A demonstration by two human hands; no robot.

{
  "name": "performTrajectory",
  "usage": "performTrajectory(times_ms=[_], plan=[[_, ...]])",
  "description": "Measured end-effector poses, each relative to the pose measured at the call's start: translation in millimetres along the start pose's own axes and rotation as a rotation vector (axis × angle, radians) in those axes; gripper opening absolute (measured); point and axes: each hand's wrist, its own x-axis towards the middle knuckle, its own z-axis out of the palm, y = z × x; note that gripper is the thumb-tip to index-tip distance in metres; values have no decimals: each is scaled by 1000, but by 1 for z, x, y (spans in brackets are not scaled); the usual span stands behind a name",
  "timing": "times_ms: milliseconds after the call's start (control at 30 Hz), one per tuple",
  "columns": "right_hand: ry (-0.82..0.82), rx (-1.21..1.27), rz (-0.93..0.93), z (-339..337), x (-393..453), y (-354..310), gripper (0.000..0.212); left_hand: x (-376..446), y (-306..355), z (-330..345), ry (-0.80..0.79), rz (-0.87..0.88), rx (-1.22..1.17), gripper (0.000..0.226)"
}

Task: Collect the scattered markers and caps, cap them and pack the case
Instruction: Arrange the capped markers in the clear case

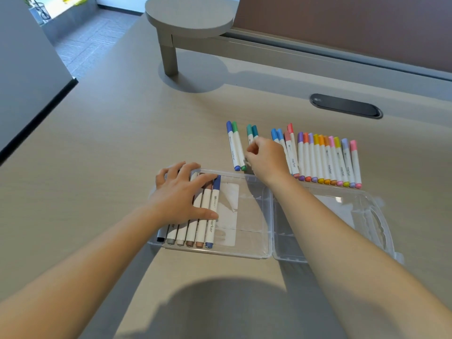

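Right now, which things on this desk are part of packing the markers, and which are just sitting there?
Part of the job:
- clear case
- markers in the case
- capped markers on the desk
- left hand, right hand

Just there:
- round stand
- black cable hatch

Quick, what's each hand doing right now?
Left hand: open, fingers spread flat on the markers in the case.
Right hand: fingers curled over the teal markers on the table; whether it grips them cannot be told.
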Motion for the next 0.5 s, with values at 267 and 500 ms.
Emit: performTrajectory(times_ms=[267,500], plan=[[-60,-293,-22,27,25,-34,26,0,-26,-4,53,-34,-70,98],[-74,-404,-36,30,30,-45,41,5,-35,-8,89,-19,-180,80]])
